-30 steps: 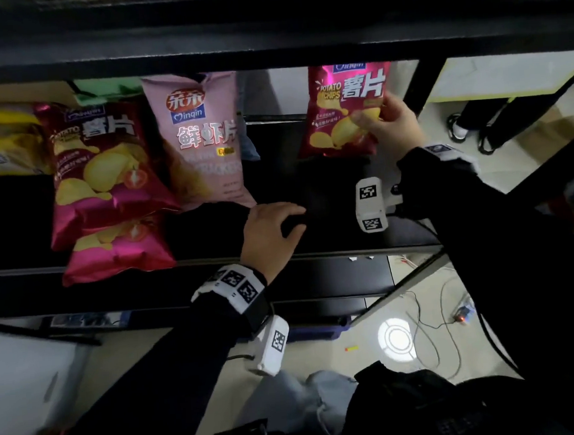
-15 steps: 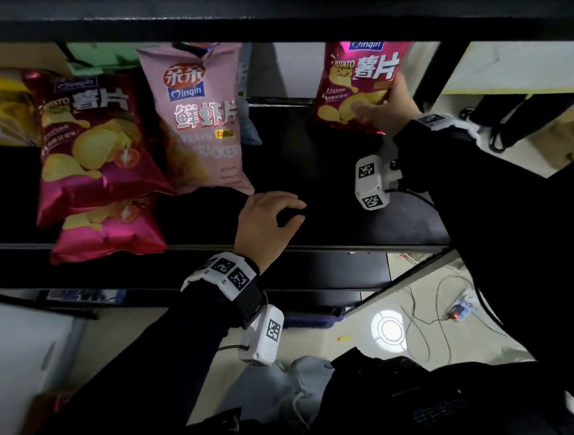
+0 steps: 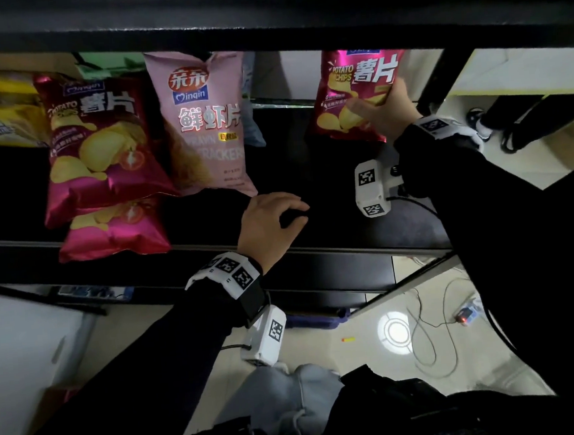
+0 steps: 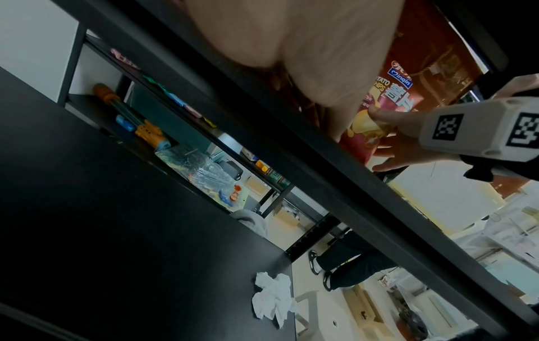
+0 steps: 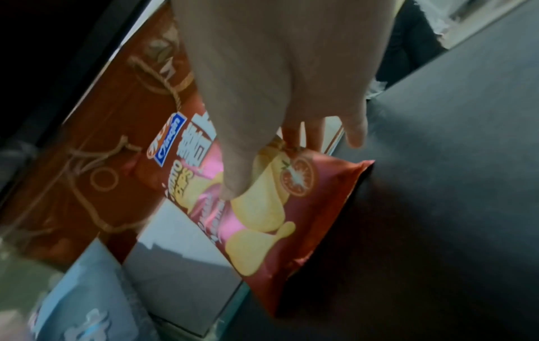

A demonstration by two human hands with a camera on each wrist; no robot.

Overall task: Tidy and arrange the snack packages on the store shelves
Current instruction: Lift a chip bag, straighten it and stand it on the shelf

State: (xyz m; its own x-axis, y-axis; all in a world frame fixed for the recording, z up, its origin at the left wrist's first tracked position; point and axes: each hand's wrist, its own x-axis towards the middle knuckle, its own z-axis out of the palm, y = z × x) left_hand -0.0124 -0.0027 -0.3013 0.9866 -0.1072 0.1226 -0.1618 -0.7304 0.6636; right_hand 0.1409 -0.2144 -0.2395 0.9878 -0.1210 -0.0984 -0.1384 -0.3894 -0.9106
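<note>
Two hands: right (image 3: 385, 106) grips chip bag (image 3: 347, 85) on shelf (image 3: 332, 244).

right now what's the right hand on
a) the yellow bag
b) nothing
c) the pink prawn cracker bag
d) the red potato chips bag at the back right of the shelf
d: the right hand grips the red potato chips bag standing at the shelf's back right.

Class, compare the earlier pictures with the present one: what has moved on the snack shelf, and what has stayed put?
The right hand keeps its grip on the red potato chip bag and has pushed it back, standing it up. The left hand still rests on the shelf; the other bags have not shifted.
</note>
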